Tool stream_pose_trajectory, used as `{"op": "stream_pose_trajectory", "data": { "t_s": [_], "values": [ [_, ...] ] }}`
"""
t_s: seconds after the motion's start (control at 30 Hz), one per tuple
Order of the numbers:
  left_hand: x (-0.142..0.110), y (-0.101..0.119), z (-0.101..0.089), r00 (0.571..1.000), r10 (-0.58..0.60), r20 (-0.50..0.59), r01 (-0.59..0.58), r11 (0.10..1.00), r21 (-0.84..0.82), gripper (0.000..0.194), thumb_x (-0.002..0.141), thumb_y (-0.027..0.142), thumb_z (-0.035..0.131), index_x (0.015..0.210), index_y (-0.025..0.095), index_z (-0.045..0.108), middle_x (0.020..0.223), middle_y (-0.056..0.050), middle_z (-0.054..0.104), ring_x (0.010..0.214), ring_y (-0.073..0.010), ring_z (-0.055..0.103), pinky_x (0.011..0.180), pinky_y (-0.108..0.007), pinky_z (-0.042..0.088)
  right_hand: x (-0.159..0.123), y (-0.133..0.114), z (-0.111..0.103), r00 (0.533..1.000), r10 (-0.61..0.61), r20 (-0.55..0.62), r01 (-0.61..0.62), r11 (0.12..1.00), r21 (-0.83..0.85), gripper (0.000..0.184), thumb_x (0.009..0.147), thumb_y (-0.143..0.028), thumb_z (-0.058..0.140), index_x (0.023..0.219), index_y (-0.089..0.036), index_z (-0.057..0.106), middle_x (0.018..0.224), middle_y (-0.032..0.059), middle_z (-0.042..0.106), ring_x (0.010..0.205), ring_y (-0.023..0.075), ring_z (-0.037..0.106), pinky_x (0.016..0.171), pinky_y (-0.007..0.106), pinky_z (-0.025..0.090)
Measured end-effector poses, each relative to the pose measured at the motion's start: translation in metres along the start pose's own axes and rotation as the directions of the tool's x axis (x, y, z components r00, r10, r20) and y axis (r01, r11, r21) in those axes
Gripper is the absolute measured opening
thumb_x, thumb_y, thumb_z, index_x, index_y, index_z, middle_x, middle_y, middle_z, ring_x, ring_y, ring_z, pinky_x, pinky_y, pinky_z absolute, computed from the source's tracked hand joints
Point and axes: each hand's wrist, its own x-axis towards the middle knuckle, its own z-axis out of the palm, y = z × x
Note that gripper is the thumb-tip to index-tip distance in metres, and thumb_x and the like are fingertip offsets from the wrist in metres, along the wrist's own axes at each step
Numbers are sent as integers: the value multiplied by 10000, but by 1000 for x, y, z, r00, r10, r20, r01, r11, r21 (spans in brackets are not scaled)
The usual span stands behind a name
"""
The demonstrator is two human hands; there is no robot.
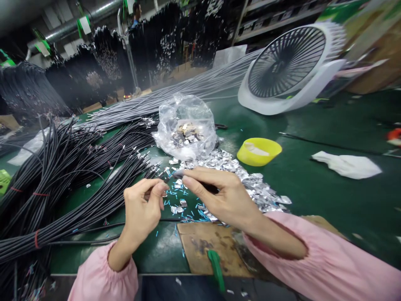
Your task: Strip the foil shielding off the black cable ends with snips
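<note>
My left hand (142,205) is closed in a pinch, thumb against the index finger, above the green table. What sits between its fingertips is too small to make out. Close on its right, my right hand (222,194) is also closed, its thumb and index finger pointing left. A dark, slim tool (210,187) shows partly under its palm, and something grey is at the index fingertip; the tool's kind is hidden. Below and between the hands lie blue wire offcuts (175,193) and crumpled silver foil scraps (257,188). A black cable (109,226) runs behind my left wrist.
Bundles of black cables (103,200) fill the left, with grey cables (140,102) behind. A clear plastic bag (188,106) of scraps stands ahead. Rightward are a yellow ring (260,158), white fan (282,67) and white cloth (347,165). A brown board (203,246) lies at the front edge.
</note>
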Motion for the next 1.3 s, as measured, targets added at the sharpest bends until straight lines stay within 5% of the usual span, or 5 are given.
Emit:
{"op": "stream_pose_trajectory", "data": {
  "t_s": [0.23, 0.73, 0.97, 1.13, 1.3],
  "values": [
    [10, 11, -9, 908, -229, 351, 321, 919, -231, 445, 780, 525, 541, 538, 152, 514, 406, 53, 371, 332, -41, 313, 344, -187, 229, 0, 2, -2, 995, 86, 43, -88, 995, 46, 230, 822, -309, 522, 718, -185, 686, 644, 40, 665, 559, 138, 576, 503, 248, 438],
    [10, 2, -3, 966, 98, 238, -96, 995, -19, 123, 748, 265, 636, 702, 174, 705, 587, -14, 588, 526, -107, 510, 482, -216, 391, 6, 5, -1, 916, 172, 363, -338, 820, 463, 432, 798, -576, 485, 608, -197, 401, 527, -68, 314, 421, 60, 262, 393, 218, 246],
    [7, 10, 4, 918, -238, 317, 284, 953, -107, 307, 724, 384, 619, 558, 128, 584, 463, 17, 487, 396, -53, 358, 390, -186, 245, -1, 10, -1, 948, -317, 29, 305, 877, -371, 177, 712, -35, 427, 656, -174, 520, 618, 21, 515, 536, 110, 439, 476, 234, 313],
    [7, 9, -2, 900, -273, 341, 336, 932, -140, 381, 729, 472, 593, 561, 129, 593, 465, 16, 472, 386, -51, 344, 388, -190, 219, 8, 8, -9, 930, -197, -311, 58, 912, -406, 230, 828, -148, 484, 607, -195, 441, 534, -16, 424, 471, 94, 370, 458, 232, 291],
    [6, 7, -1, 954, -181, 239, 207, 974, -88, 228, 713, 335, 628, 590, 144, 619, 510, 5, 547, 446, -83, 439, 437, -206, 313, 8, 1, -3, 991, -79, 107, 84, 995, -46, 299, 853, -352, 492, 609, -179, 475, 588, 2, 482, 530, 98, 433, 491, 232, 330]
  ]
}}
